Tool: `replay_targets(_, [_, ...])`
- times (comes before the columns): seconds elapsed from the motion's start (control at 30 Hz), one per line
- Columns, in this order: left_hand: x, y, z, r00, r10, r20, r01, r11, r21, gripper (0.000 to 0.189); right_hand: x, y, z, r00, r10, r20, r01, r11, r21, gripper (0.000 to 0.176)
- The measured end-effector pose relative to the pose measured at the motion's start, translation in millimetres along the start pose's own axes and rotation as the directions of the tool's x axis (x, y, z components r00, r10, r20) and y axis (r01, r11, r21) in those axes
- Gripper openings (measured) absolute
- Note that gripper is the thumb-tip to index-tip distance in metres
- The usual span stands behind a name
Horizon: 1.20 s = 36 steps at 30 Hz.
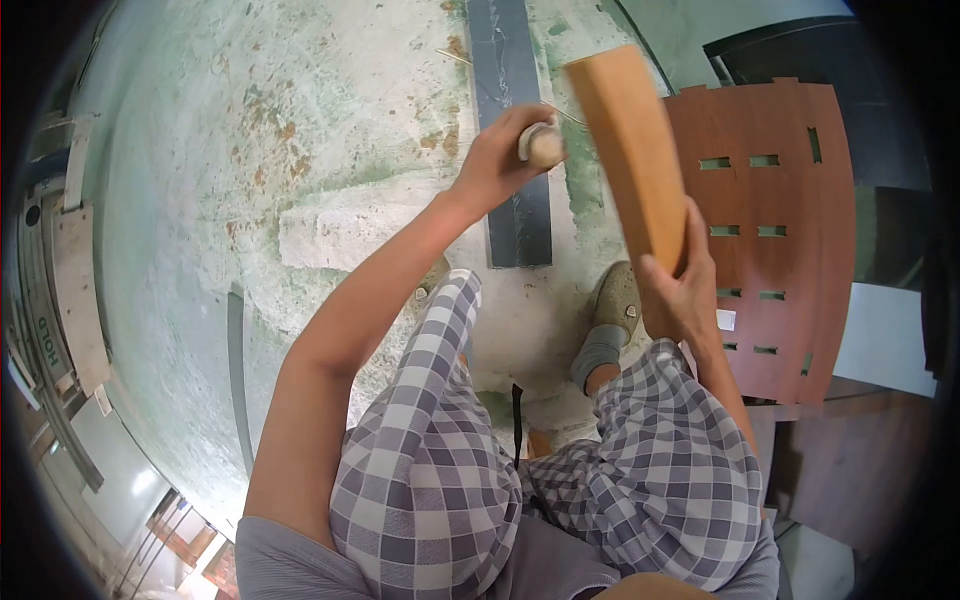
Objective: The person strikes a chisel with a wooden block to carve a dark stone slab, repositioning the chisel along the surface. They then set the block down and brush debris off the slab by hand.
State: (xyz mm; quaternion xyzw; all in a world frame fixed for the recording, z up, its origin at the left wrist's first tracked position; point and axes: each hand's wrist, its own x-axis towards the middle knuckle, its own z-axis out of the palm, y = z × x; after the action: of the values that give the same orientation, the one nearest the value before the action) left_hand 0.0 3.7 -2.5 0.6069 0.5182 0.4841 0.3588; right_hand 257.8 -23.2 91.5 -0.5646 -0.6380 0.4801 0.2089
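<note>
My left hand (pixel 500 155) is closed around a short cylinder with a pale round end and a white rim (pixel 545 146); most of it is hidden in the fist. My right hand (pixel 685 290) grips the lower end of a long, slightly curved orange-brown wooden piece (pixel 630 145), thumb on the near face and fingers behind. The piece stands tilted, its top leaning left, a little right of my left fist. Under my left hand lies a dark grey strip (pixel 512 215) on the floor, with pale scratches along it.
Right of the wooden piece is a reddish-brown slotted panel (pixel 745 190). A thin grey strip (pixel 238 380) lies on the stained floor (pixel 180 250) to the left. Boards and metal lengths (pixel 75 290) line the far left. My shoe (pixel 615 295) is beside the dark strip.
</note>
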Motion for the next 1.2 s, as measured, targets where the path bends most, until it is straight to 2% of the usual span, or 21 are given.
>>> replay_targets(0.03, [10.9, 4.6, -1.3, 1.0, -0.002, -0.01, 0.002, 1.0, 0.001, 0.04, 1.4, 4.1, -3.8, 1.0, -0.005, 0.008, 0.005, 1.0, -0.004, 0.075])
replay_targets(0.1, [33.5, 8.8, -5.5, 0.939, -0.202, 0.278, 0.21, 0.978, 0.001, 0.044, 2.4, 10.3, -9.5, 0.993, -0.039, -0.109, 0.043, 0.999, 0.03, 0.076])
replay_targets(0.13, [41.4, 5.5, -4.1, 0.941, -0.206, 0.269, 0.214, 0.977, 0.0, 0.044, 2.2, 10.7, -10.2, 0.994, -0.042, -0.1, 0.045, 0.999, 0.027, 0.076])
replay_targets(0.2, [58.3, -1.1, 1.1, 0.958, -0.096, 0.27, 0.099, 0.995, 0.002, 0.045, 1.1, 11.2, -12.6, 0.987, 0.021, -0.158, -0.018, 1.0, 0.022, 0.078])
replay_targets(0.23, [67.7, -3.2, 2.2, 0.934, -0.128, 0.333, 0.121, 0.992, 0.042, 0.048, 1.4, 14.9, -14.2, 0.988, -0.008, -0.157, 0.008, 1.0, 0.001, 0.08])
replay_targets(0.27, [74.7, -5.2, 2.3, 0.936, -0.129, 0.328, 0.122, 0.992, 0.041, 0.048, 1.3, 16.3, -13.7, 0.988, -0.01, -0.153, 0.01, 1.0, -0.002, 0.08])
replay_targets(0.33, [86.6, -3.4, 1.5, 0.86, -0.172, 0.481, 0.107, 0.981, 0.159, 0.041, -0.2, 18.1, -13.9, 0.987, -0.013, -0.163, 0.013, 1.0, -0.003, 0.08])
replay_targets(0.47, [95.4, -1.1, 2.7, 0.837, -0.193, 0.511, 0.111, 0.976, 0.187, 0.043, -3.6, 12.7, -14.9, 0.987, -0.024, -0.159, 0.025, 1.0, 0.002, 0.08])
replay_targets(0.57, [98.0, -3.5, 4.4, 0.85, -0.272, 0.452, 0.168, 0.952, 0.256, 0.044, -5.7, 11.3, -21.1, 0.975, -0.08, -0.206, 0.083, 0.997, 0.005, 0.08])
replay_targets(0.63, [102.1, -14.1, 7.0, 0.882, -0.164, 0.442, 0.125, 0.985, 0.115, 0.046, -6.5, 6.3, -26.2, 0.953, -0.126, -0.275, 0.143, 0.989, 0.042, 0.084])
replay_targets(0.67, [104.2, -19.6, 7.3, 0.882, -0.163, 0.442, 0.125, 0.986, 0.114, 0.046, -6.1, 4.1, -28.6, 0.953, -0.127, -0.275, 0.143, 0.989, 0.041, 0.084])
replay_targets(0.73, [108.0, -4.4, -0.3, 0.834, -0.193, 0.516, 0.075, 0.968, 0.241, 0.048, -5.6, -0.6, -32.7, 0.922, -0.189, -0.339, 0.204, 0.979, 0.009, 0.092])
replay_targets(0.77, [108.8, -1.2, -0.9, 0.836, -0.192, 0.515, 0.075, 0.968, 0.24, 0.048, -4.9, -3.4, -34.0, 0.914, -0.202, -0.352, 0.212, 0.977, -0.01, 0.099])
replay_targets(0.87, [109.9, -1.5, 3.2, 0.821, -0.115, 0.559, -0.007, 0.977, 0.211, 0.046, -6.9, -6.6, -38.7, 0.908, -0.223, -0.356, 0.232, 0.973, -0.018, 0.099])
replay_targets(0.93, [108.7, -5.4, 8.0, 0.83, -0.023, 0.557, -0.076, 0.985, 0.154, 0.052, -8.3, -10.4, -39.0, 0.896, -0.241, -0.373, 0.247, 0.968, -0.031, 0.099])
replay_targets(1.03, [106.0, -1.0, 12.0, 0.825, -0.099, 0.556, 0.013, 0.988, 0.156, 0.05, -9.4, -14.3, -40.0, 0.876, -0.267, -0.402, 0.271, 0.961, -0.049, 0.101])
replay_targets(1.2, [104.6, 5.8, 11.1, 0.828, -0.071, 0.557, -0.022, 0.987, 0.159, 0.049, -8.3, -13.8, -44.2, 0.855, -0.283, -0.435, 0.274, 0.958, -0.085, 0.104])
